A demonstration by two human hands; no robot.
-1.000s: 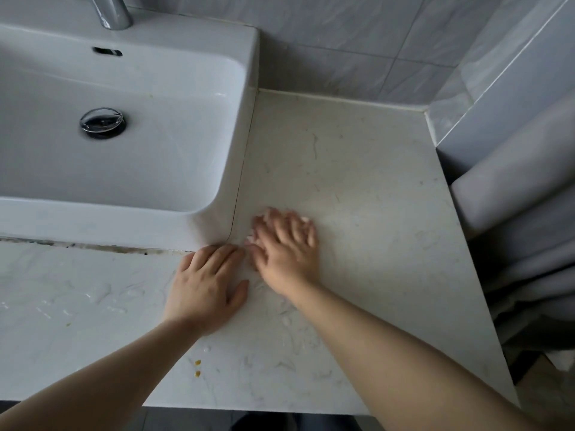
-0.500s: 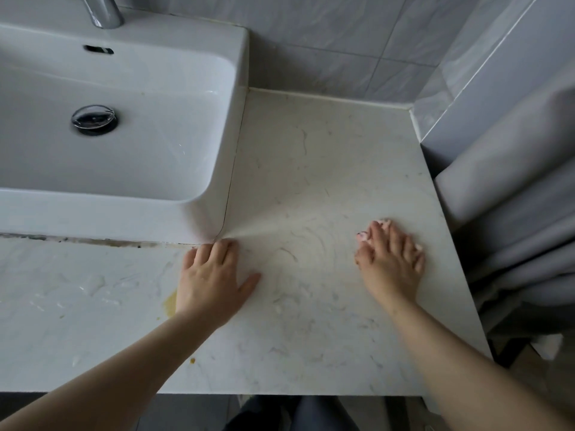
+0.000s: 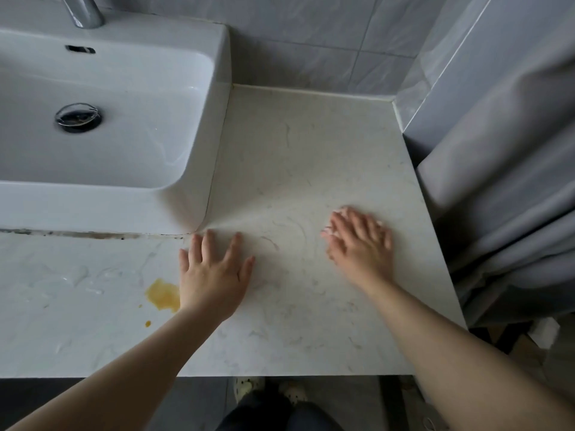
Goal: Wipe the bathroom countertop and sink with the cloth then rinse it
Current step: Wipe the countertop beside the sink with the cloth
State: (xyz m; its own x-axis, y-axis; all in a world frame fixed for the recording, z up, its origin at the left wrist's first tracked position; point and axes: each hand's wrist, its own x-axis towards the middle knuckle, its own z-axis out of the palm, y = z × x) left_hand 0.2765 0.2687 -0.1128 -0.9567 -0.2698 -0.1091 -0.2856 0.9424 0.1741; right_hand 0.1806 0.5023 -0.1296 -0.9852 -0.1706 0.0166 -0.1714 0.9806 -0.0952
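Note:
A beige marble countertop [image 3: 295,150] runs to the right of a white sink [image 3: 222,63]. My right hand [image 3: 361,247] lies flat on the counter near its right edge, pressing down a small pinkish cloth [image 3: 330,233]. Only bits of the cloth show past my fingers. My left hand [image 3: 214,275] rests flat on the counter by the sink's front corner, fingers spread, holding nothing. A yellow stain [image 3: 163,295] sits just left of my left wrist.
The sink has a chrome drain [image 3: 78,117] and a faucet [image 3: 84,10] at the back. Wet smears [image 3: 74,275] lie on the counter in front of the sink. A grey curtain [image 3: 513,181] hangs right of the counter. Grey tiled wall [image 3: 311,35] stands behind.
My right hand swept with the cloth from beside my left hand out to the right, then came slightly back. My left hand stayed put and spread its fingers.

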